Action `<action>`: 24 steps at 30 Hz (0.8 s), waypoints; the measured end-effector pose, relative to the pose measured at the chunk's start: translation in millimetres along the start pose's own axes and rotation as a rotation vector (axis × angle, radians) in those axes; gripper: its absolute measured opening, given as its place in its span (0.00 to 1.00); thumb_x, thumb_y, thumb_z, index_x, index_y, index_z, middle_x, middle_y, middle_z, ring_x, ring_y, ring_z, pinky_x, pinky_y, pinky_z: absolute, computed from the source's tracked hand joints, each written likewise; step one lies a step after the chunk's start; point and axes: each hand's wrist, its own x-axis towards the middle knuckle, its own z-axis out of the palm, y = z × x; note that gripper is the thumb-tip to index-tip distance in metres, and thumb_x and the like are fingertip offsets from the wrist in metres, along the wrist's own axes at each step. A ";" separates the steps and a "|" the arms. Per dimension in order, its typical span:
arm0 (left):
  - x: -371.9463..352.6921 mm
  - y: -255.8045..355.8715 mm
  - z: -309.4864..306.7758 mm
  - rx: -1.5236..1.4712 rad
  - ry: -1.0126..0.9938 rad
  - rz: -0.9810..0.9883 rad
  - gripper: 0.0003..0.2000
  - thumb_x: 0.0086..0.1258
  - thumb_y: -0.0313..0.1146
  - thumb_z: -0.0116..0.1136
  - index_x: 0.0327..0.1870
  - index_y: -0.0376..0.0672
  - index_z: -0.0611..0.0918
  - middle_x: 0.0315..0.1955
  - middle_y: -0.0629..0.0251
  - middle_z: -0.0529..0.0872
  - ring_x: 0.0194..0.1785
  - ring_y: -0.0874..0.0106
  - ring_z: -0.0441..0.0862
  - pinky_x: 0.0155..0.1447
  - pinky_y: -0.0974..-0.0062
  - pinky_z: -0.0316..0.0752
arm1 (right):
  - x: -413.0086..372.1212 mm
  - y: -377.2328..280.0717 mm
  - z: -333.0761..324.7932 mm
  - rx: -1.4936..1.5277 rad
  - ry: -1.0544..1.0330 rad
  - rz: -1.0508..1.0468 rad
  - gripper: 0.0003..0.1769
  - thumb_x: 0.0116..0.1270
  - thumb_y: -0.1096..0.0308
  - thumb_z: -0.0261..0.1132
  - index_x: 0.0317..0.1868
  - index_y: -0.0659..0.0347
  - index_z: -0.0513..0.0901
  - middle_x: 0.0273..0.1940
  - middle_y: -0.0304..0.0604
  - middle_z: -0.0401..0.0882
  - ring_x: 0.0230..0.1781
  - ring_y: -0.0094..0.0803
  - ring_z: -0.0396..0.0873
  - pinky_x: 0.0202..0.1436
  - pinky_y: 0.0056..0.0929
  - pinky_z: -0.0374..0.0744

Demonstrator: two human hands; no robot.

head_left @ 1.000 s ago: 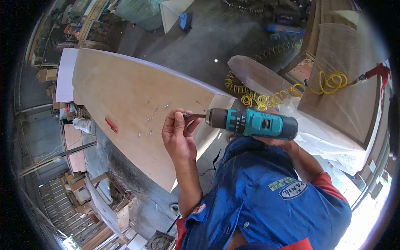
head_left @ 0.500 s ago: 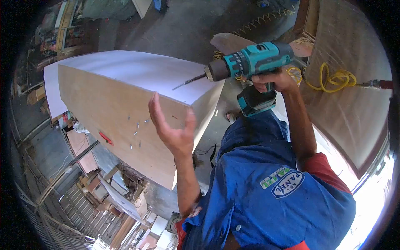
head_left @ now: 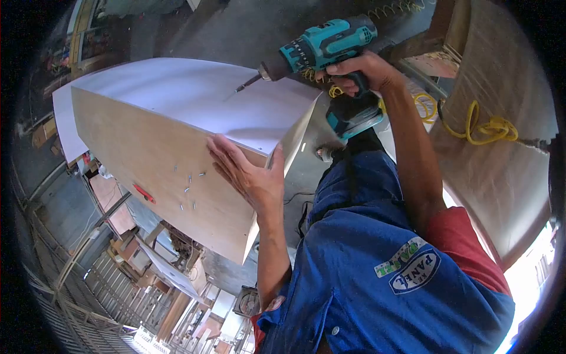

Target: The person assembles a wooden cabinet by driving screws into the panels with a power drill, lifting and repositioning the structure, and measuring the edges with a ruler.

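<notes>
My right hand [head_left: 370,69] grips the handle of a teal and black cordless drill [head_left: 333,44]. Its long bit points down and left above the white face [head_left: 177,88] of a large plywood box [head_left: 124,135]. My left hand [head_left: 259,183], fingers stretched out, lies at the box's upper edge near the right corner and holds nothing. Several loose screws [head_left: 190,178] are scattered on the plywood side left of that hand. A small red tool [head_left: 144,193] lies farther left on the same side.
A large brown panel [head_left: 489,65] stands on the right, with a coiled yellow hose [head_left: 494,127] on it. Boards and offcuts [head_left: 171,312] are piled at lower left. Another yellow coiled hose [head_left: 401,8] is at the top.
My left hand has come from being raised in front of the box to its upper edge. The drill in my right hand has shifted up and left.
</notes>
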 end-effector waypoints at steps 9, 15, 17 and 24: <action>3.0 -10.3 -4.1 -0.081 -0.024 0.044 0.51 0.56 0.55 0.66 0.73 0.31 0.53 0.72 0.41 0.51 0.75 0.48 0.49 0.75 0.50 0.45 | 1.5 -31.9 -23.5 -0.290 -0.187 0.041 0.16 0.55 0.65 0.70 0.40 0.69 0.85 0.16 0.36 0.73 0.11 0.22 0.64 0.15 0.24 0.64; -0.3 -16.3 -5.5 -0.098 -0.071 0.058 0.50 0.59 0.58 0.63 0.72 0.30 0.53 0.72 0.39 0.50 0.75 0.44 0.47 0.75 0.49 0.43 | 6.6 -36.7 -27.4 -0.300 -0.199 0.145 0.13 0.49 0.72 0.74 0.34 0.68 0.82 0.18 0.40 0.74 0.12 0.24 0.67 0.14 0.25 0.63; 1.0 -16.1 -4.4 -0.099 -0.073 0.062 0.50 0.59 0.58 0.61 0.72 0.30 0.53 0.72 0.38 0.50 0.75 0.44 0.46 0.75 0.50 0.42 | 8.5 -35.4 -30.4 -0.295 -0.223 0.153 0.13 0.49 0.73 0.74 0.34 0.68 0.82 0.19 0.41 0.75 0.12 0.24 0.67 0.14 0.25 0.63; 1.7 -13.4 -5.3 -0.088 -0.084 0.062 0.50 0.61 0.59 0.59 0.72 0.29 0.51 0.72 0.37 0.48 0.76 0.45 0.44 0.75 0.49 0.39 | 12.4 -31.7 -29.7 -0.388 -0.325 0.115 0.14 0.56 0.68 0.71 0.41 0.67 0.86 0.22 0.40 0.79 0.13 0.22 0.67 0.15 0.25 0.65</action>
